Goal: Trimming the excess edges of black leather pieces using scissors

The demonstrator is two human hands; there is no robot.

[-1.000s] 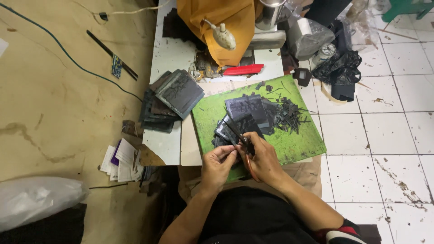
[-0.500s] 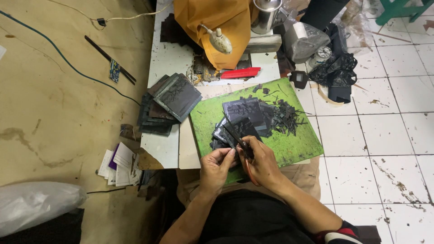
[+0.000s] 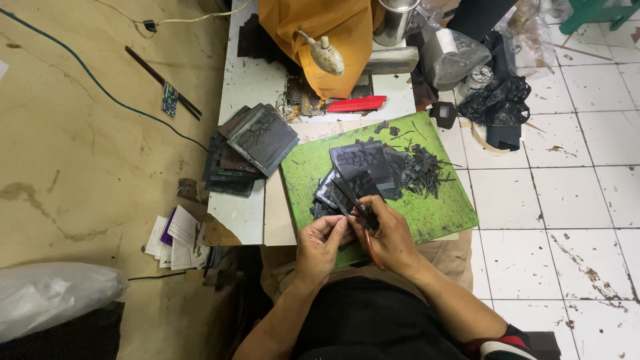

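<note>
one green cutting mat [image 3: 440,213] lies at the table's near right corner. two hands work over its near edge, the left hand [image 3: 320,243] and the right hand [image 3: 390,237], with one pair of scissors [image 3: 357,203]. one stack of dark sheets [image 3: 250,147] sits at the table's left edge. one red strip [image 3: 357,104], one lamp [image 3: 327,55] and one metal can [image 3: 395,20] stand toward the far edge.

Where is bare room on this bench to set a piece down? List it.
Free: the green mat's right front corner, and the white tabletop behind the dark sheet stack. Crowded: mat centre, with dark pieces and scraps, and the back edge by the orange cloth.
</note>
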